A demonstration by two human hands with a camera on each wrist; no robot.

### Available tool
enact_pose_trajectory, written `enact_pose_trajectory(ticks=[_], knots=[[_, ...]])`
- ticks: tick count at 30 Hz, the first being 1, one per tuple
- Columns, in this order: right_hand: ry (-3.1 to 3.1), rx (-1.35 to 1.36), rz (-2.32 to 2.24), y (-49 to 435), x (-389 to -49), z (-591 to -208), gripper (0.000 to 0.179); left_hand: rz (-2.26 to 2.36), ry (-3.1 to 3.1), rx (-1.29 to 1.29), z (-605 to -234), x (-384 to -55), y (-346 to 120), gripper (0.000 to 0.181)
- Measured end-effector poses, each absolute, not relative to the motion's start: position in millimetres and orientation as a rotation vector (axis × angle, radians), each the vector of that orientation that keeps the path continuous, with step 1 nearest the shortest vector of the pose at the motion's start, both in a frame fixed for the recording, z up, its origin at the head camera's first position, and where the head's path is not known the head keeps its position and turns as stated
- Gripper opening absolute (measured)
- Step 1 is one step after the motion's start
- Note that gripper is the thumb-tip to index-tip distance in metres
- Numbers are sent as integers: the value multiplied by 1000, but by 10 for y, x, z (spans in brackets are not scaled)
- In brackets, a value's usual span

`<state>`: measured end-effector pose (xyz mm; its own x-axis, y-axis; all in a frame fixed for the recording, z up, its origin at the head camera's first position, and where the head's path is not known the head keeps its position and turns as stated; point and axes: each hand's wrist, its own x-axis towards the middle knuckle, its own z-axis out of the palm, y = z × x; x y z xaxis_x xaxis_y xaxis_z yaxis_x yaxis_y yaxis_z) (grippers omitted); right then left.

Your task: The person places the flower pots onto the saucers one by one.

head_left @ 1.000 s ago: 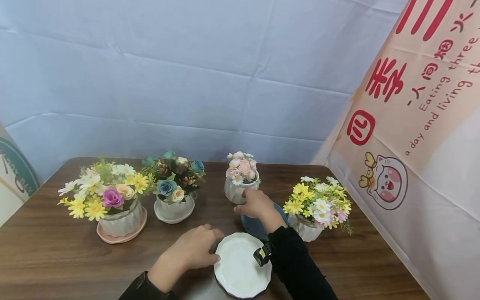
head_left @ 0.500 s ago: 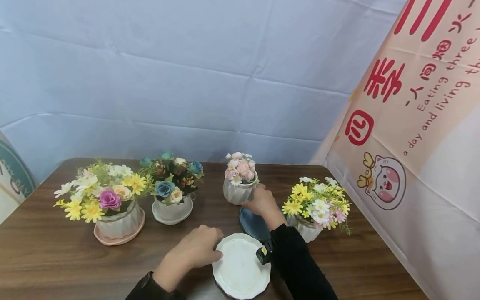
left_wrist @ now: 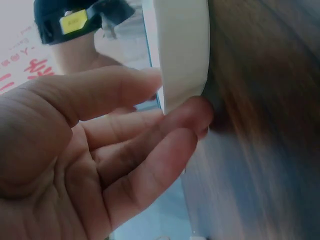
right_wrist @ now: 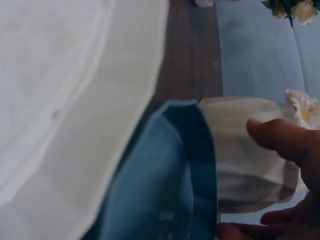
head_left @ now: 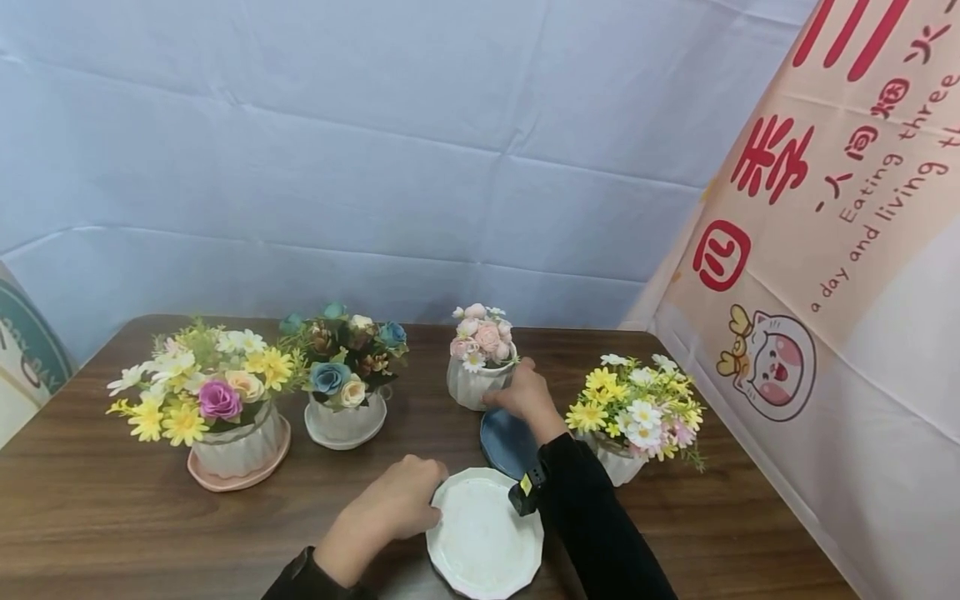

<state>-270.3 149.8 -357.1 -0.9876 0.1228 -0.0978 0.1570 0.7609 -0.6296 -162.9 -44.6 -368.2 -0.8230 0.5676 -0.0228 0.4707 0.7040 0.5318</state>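
White plate [head_left: 486, 533] in left fingers [left_wrist: 157, 172] (banner [head_left: 847, 250]: "Eating")

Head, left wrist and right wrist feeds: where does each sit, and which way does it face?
Head: on the head, facing forward and down over the wooden table; left hand, right hand and black sleeves show.
Left wrist: on that wrist, facing the rim of the white plate; left hand fills lower left, right wrist's camera beyond.
Right wrist: on that wrist, facing past white plate and blue saucer to the pink-flower pot; right hand at right edge.
Shared by head and right wrist: plate, saucer, pot.
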Motion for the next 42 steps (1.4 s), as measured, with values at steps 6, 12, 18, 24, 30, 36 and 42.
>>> enact_pose_trajectory(ticks=[6,12,18,24,30,36,42], knots=[[2880,170,-1191,1465,-2754,-3577,108,742,2754,699,-3683,-1629,-377,17],[2912,143,-1187,1446,-2785,-3615,111,729,2751,610,-3693,-1631,-320,20],[2912,164,-1195,1457,-2806,-3618,104,735,2726,563,-3695,-1623,-300,25],[2928,170,-1142,1463,-2821,-3603,102,715,2713,603,-3687,-1646,-331,25],[2925,175,-1111,1454,-2839,-3599,103,682,2682,695,-3598,-1659,-426,29],[2926,198,-1055,1449,-2858,-3618,105,655,2660,755,-3530,-1664,-493,36],[2930,197,-1054,1443,-2853,-3610,104,664,2673,806,-3526,-1670,-544,39]])
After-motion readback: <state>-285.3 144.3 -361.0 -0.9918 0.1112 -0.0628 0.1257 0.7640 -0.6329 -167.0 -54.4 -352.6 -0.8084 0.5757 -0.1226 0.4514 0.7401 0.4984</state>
